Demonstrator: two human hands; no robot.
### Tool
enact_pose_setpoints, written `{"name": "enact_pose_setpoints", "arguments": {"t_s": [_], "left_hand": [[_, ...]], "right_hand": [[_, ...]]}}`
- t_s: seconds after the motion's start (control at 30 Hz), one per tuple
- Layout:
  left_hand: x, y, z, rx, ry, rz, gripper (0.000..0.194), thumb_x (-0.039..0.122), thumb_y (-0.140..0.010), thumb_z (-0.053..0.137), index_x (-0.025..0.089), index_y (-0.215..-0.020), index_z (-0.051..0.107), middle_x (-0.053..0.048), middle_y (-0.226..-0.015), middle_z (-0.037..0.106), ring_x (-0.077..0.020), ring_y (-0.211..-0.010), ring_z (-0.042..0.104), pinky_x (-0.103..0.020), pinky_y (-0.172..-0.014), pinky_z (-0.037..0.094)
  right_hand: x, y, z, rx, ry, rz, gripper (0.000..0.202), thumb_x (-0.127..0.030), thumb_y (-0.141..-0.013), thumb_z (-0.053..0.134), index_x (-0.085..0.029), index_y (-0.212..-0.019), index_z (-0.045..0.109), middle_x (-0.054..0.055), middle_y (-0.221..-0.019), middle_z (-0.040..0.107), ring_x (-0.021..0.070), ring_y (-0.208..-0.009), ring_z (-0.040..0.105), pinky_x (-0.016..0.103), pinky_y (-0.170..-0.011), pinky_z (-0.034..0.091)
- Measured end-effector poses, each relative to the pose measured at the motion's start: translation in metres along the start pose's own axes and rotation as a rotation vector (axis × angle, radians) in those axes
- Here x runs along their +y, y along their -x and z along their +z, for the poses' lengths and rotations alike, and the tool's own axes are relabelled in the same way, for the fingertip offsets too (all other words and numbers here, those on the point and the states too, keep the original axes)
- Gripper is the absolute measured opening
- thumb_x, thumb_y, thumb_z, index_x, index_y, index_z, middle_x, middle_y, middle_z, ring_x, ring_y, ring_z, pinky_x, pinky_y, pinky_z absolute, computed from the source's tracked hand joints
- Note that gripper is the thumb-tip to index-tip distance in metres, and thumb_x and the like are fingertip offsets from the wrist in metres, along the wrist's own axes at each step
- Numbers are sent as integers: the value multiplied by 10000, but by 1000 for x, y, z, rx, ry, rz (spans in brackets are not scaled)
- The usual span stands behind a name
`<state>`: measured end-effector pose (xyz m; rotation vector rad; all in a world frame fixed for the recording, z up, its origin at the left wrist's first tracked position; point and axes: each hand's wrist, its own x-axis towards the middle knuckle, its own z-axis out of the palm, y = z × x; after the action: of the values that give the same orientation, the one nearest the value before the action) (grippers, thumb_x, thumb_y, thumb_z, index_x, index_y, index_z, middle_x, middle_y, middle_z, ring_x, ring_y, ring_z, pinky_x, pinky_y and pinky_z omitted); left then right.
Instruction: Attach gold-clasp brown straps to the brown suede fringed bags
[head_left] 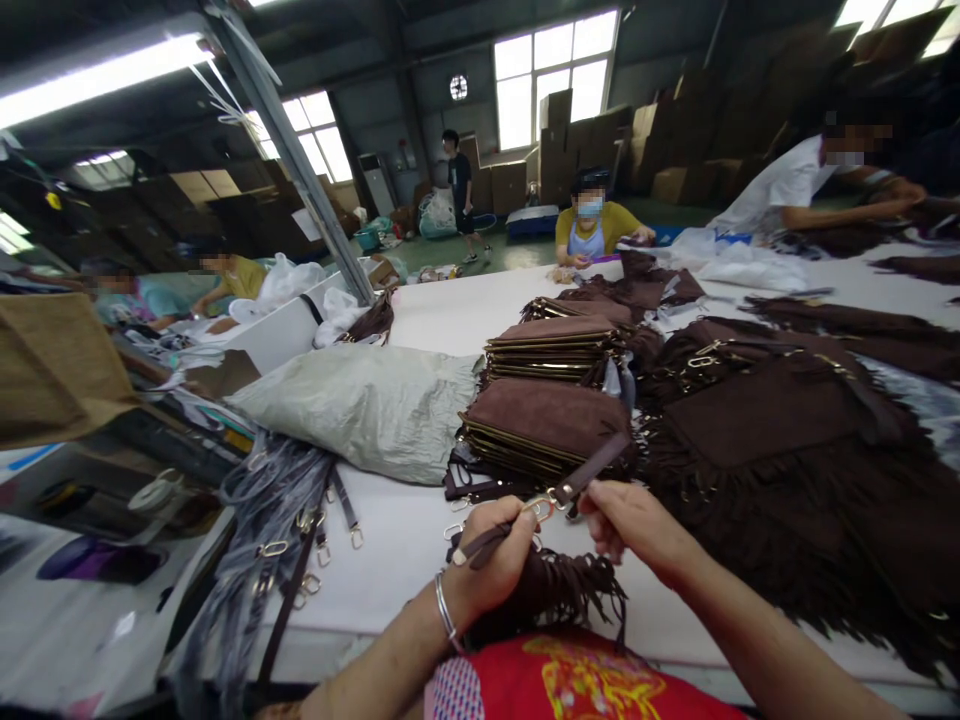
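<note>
A: Left hand point(487, 560) clamped on a brown strap point(592, 468) with its gold clasp point(541, 505); right hand point(630, 520) pinches the same strap.

B: Strap runs toward one o'clock, over the stacked brown bags point(551, 425); fringed bag point(559, 595) beneath both hands.

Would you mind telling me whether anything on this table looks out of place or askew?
Mostly tidy: the brown pouches sit in neat stacks. Only the loose straps at the left edge look untidy, tangled and spilling over the table edge. Both hands hold a strap normally.
</note>
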<state>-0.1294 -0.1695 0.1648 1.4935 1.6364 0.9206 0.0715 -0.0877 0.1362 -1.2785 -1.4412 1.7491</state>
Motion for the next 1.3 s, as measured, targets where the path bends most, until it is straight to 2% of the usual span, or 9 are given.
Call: {"name": "enact_pose_setpoints", "arguments": {"t_s": [0.1, 0.2, 0.27, 0.4, 0.63, 0.8, 1.13, 1.2, 1.3], "left_hand": [[3, 3, 6, -1, -45, -15, 348, 347, -944, 453, 168, -688, 606, 4, -647, 588, -126, -633, 529, -244, -582, 345], [13, 7, 15, -54, -44, 52, 335, 322, -945, 450, 166, -689, 598, 8, -655, 583, -119, -634, 511, -242, -595, 346], [21, 10, 22, -82, -33, 111, 329, 307, -948, 442, 165, -692, 590, 16, -644, 560, -110, -623, 488, -238, -598, 345], [31, 15, 37, -77, -55, 124, 341, 319, -947, 446, 161, -664, 554, 22, -630, 520, -105, -615, 446, -241, -584, 324], [44, 14, 63, -169, -49, 102, 349, 323, -954, 433, 153, -708, 613, -7, -686, 610, -122, -663, 515, -245, -613, 356], [50, 12, 79, -169, 24, 175, 283, 357, -942, 485, 152, -878, 669, -38, -805, 672, -142, -731, 568, -244, -662, 406], [49, 9, 98, -178, -6, 190, 353, 387, -949, 461, 156, -742, 631, -16, -679, 594, -122, -638, 512, -232, -575, 365], [51, 9, 98, -189, -30, 189, 356, 372, -945, 459, 157, -709, 617, -10, -667, 581, -119, -634, 506, -234, -576, 357], [49, 9, 100, -132, -51, 151, 360, 362, -941, 451, 159, -687, 603, -4, -650, 573, -121, -630, 503, -241, -584, 354]], "right_hand": [[-2, 19, -19, 62, 625, -306, 386, -462, -913, 503, -184, -685, 643, 22, -581, 617, 172, -568, 595, 294, -520, 482], [-12, 31, -23, 81, 845, -838, 237, -347, -919, 543, -208, -1064, 670, 100, -1056, 695, 249, -1015, 625, 418, -899, 508], [-15, 34, -20, -13, 910, -1040, 292, -300, -922, 552, -203, -1191, 609, 119, -1142, 671, 255, -1089, 598, 440, -953, 493], [-1, 37, -20, -110, 893, -1050, 269, -260, -967, 471, -168, -1200, 565, 90, -953, 687, 193, -868, 641, 317, -749, 556], [23, 57, -40, 127, 1122, -1237, 308, -167, -944, 480, -81, -1237, 527, 157, -1004, 691, 235, -868, 655, 340, -699, 568], [27, 69, -54, 147, 991, -1111, 225, -185, -970, 422, -117, -1116, 579, 104, -868, 675, 202, -795, 638, 313, -669, 524], [16, 84, -65, -186, 420, -351, 459, -450, -994, 332, -200, -630, 456, -47, -548, 453, 100, -516, 431, 238, -514, 366], [16, 85, -66, -193, 434, -348, 429, -423, -991, 346, -194, -666, 507, -28, -581, 525, 113, -552, 504, 238, -544, 418], [23, 84, -65, -43, 637, -590, 238, -332, -972, 421, -187, -945, 608, 58, -909, 688, 179, -855, 642, 294, -760, 510]]}}
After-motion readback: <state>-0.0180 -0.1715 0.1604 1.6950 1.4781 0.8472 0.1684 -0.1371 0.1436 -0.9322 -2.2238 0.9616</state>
